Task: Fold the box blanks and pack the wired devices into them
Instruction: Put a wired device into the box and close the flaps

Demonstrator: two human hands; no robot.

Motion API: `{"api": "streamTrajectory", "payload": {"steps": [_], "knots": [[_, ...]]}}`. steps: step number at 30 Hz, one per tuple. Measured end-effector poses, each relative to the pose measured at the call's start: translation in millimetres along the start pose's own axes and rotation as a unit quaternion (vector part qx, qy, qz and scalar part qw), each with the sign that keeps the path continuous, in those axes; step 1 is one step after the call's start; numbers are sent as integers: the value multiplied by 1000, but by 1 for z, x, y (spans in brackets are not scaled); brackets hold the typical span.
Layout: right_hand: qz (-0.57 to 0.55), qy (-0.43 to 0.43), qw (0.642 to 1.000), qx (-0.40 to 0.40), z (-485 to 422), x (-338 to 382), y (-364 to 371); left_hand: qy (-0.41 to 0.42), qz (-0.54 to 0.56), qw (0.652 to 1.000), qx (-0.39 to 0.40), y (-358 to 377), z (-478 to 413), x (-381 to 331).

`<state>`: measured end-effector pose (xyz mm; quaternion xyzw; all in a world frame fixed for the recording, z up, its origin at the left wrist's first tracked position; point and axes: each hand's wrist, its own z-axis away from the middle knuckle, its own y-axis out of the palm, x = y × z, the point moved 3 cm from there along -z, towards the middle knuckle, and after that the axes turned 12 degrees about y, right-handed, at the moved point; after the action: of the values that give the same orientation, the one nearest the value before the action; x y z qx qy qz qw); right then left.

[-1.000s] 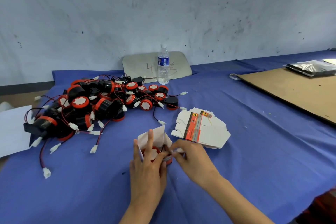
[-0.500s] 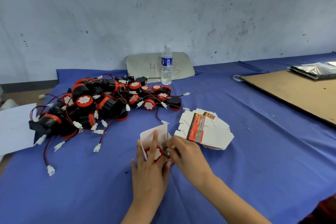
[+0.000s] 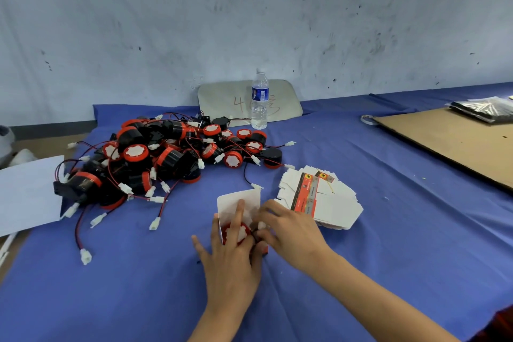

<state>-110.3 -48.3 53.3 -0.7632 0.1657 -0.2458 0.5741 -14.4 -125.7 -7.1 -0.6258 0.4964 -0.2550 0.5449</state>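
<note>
So in the lower middle of the frame, a small white folded cardboard box (image 3: 239,204) was being worked on, lying on its side on the blue cloth-covered table (image 3: 138,286) with its open mouth facing the camera. A round black device with a red rim and white face (image 3: 236,232) was seated in that mouth, partly covered by fingers. The left hand (image 3: 231,261) was laid over the device and box from below, fingers mostly straight and spread, pressing rather than gripping. The right hand (image 3: 290,228) was brought in from the right with its fingers curled at the box's right edge; something small and white looked pinched there, a flap or a connector, honestly couldn't be told which.

Just right of the box, nearly touching the right hand, a fanned stack of flat white box blanks with red and grey print (image 3: 319,197) was spread out. Up and to the left, a tangled heap of black and red wired devices with white connectors (image 3: 166,158) was piled, loose leads trailing toward the box. Bare blue cloth was left open at the lower left and lower right.

At centre back, a clear plastic water bottle (image 3: 259,100) was stood in front of a grey board (image 3: 219,97). A brown cardboard sheet (image 3: 458,144) was laid at the right edge.
</note>
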Motion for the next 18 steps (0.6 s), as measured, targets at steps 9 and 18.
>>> {"api": "streamTrajectory", "payload": {"steps": [9,18], "knots": [[138,-59,981,119,-43,22,-24,8,45,998,-42,-5,0,0],[183,-22,974,131,-46,29,5,-1,134,984,-117,-11,4,-1]]}}
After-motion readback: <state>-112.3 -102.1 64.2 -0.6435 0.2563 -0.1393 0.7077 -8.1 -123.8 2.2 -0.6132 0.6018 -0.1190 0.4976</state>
